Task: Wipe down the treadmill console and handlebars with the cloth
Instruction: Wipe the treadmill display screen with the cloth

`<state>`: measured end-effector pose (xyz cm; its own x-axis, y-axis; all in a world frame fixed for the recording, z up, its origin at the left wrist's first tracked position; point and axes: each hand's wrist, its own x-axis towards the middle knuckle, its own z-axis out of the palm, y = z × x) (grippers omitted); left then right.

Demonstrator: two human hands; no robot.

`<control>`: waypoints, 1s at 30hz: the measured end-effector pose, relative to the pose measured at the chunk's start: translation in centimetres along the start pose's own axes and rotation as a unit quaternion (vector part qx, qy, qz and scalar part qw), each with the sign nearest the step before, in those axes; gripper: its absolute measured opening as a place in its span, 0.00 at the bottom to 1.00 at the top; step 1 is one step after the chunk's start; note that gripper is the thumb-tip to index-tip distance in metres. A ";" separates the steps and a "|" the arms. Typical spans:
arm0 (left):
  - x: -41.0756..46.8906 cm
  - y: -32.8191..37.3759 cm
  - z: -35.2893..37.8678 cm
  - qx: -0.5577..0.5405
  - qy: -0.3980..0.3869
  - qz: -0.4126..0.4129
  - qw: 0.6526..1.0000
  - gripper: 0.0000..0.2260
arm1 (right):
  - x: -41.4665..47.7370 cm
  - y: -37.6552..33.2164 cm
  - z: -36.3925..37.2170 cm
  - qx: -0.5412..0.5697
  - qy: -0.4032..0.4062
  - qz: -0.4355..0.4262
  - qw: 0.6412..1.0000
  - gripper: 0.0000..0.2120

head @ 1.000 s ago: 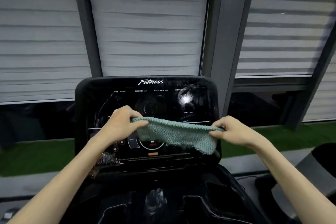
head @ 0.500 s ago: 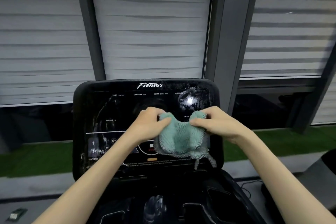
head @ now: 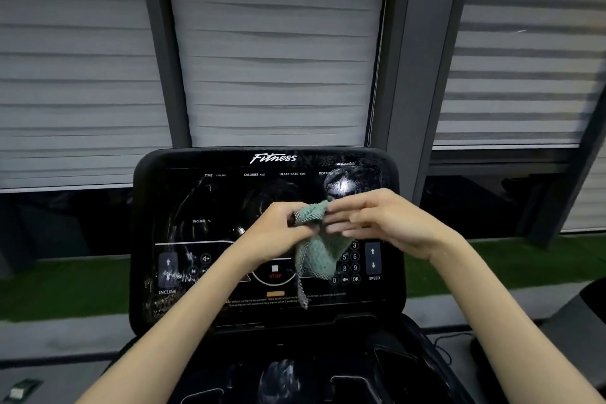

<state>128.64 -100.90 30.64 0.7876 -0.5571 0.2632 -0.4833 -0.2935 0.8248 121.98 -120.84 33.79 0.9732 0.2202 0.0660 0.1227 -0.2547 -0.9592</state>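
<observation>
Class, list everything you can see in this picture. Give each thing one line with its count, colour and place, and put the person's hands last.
treadmill console: one, black, low centre, screen facing the camera
smears: several patches, whitish, on the console's upper right and lower left
cloth: one, green, bunched in front of the console, one corner hanging down
blinds: three panels, pale grey, behind the console
window posts: two, dark grey, between the blinds
grass strip: one, green, running along the floor behind the console
left hand: one, bare, grips the cloth's upper end
right hand: one, bare, fingers at the cloth; too blurred to judge the grip
</observation>
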 end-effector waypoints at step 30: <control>0.0 -1.2 -1.2 -0.120 -0.071 0.008 0.990 0.17 | -0.9 5.2 -1.9 0.154 0.047 -0.074 0.984 0.06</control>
<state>129.73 -99.60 30.25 0.7103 -0.6690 0.2188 -0.3771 -0.0991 0.9209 122.07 -124.16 29.31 0.9646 0.1418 0.2223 0.2136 0.0742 -0.9741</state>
